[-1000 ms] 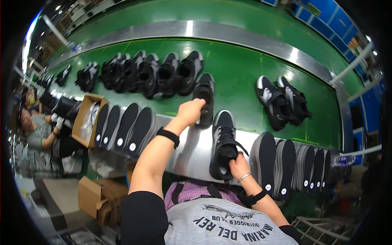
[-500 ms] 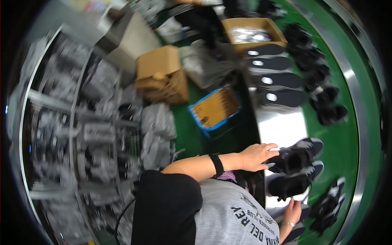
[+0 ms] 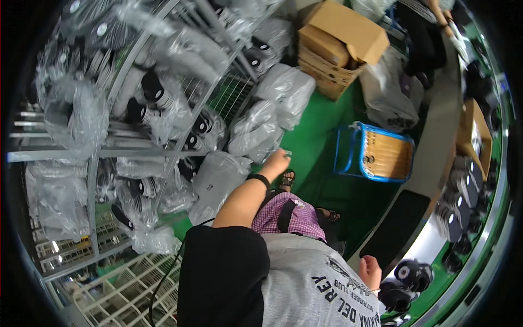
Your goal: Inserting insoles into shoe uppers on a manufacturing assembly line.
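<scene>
My left hand point(image 3: 277, 162) is over the green floor beside grey plastic-wrapped bundles point(image 3: 254, 128), apart from them. Its fingers are closed, and a small whitish bit shows at their tips, too small to name. My right hand point(image 3: 370, 271) is low beside the workbench edge, fingers curled in, with nothing visible in them. Near it lies a long black mat point(image 3: 395, 229) on the bench. Just right of that hand stand dark shoes point(image 3: 412, 275), which it does not appear to hold.
Metal racks point(image 3: 122, 152) with bagged insoles fill the left. A blue-framed stool point(image 3: 388, 154) stands on the floor in front of the bench. Beyond are an open carton point(image 3: 327, 68) and stacked insoles point(image 3: 451, 219). Another person's arm point(image 3: 438, 12) shows at the top right.
The view has turned left toward the racks. My left hand has left the dark shoes on the bench and swung out over the floor. My right hand has come away from the shoe it touched.
</scene>
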Demonstrator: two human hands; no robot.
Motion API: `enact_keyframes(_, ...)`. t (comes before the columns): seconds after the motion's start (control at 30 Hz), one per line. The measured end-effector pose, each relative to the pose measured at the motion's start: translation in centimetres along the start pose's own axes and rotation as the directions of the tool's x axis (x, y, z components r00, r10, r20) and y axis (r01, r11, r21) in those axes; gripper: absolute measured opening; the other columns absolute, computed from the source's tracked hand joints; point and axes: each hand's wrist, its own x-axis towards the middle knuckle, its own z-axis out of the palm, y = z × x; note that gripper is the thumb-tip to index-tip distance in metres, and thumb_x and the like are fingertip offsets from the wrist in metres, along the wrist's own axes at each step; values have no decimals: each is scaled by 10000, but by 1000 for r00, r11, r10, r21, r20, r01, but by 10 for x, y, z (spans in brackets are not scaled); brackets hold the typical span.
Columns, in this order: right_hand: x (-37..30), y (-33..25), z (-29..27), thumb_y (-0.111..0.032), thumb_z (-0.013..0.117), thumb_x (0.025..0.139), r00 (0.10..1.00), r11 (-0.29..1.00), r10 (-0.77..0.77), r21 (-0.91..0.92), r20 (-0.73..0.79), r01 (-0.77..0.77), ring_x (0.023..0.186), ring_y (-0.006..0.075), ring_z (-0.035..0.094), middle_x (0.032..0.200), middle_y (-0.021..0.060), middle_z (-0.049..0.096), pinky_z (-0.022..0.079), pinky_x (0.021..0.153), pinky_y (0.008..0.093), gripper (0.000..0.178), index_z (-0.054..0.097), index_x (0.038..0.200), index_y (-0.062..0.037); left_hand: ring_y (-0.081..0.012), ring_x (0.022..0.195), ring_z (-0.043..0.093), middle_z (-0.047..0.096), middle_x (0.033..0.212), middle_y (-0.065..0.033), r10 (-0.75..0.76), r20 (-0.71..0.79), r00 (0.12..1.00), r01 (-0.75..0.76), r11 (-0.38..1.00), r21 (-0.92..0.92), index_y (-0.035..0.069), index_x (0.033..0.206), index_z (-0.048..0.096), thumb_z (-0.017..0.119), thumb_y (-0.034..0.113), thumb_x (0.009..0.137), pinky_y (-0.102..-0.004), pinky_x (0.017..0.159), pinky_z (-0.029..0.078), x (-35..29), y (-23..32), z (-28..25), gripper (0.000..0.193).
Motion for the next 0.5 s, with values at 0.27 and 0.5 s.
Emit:
enact_keyframes(0.27, 56, -59, 56, -172, 545, 780, 967, 972, -29, -217, 252, 85, 666, 230, 606, 760, 130, 606, 466, 569, 293, 179, 567, 849, -9, -353, 865, 551, 593, 868, -200, -425, -274, 863, 390, 904, -175, 6, 863, 556, 519, 296, 748, -403, 755, 433, 23, -189, -75, 314)
enact_keyframes(0.5, 86, -40, 101, -166, 560, 776, 868, 952, 190, -303, 459, -48, 623, 164, 592, 680, 107, 609, 454, 566, 262, 183, 581, 851, -1, -343, 891, 552, 589, 919, -203, -505, -431, 748, 487, 858, -161, 10, 910, 561, 521, 313, 762, -395, 772, 432, 108, -279, -115, 340)
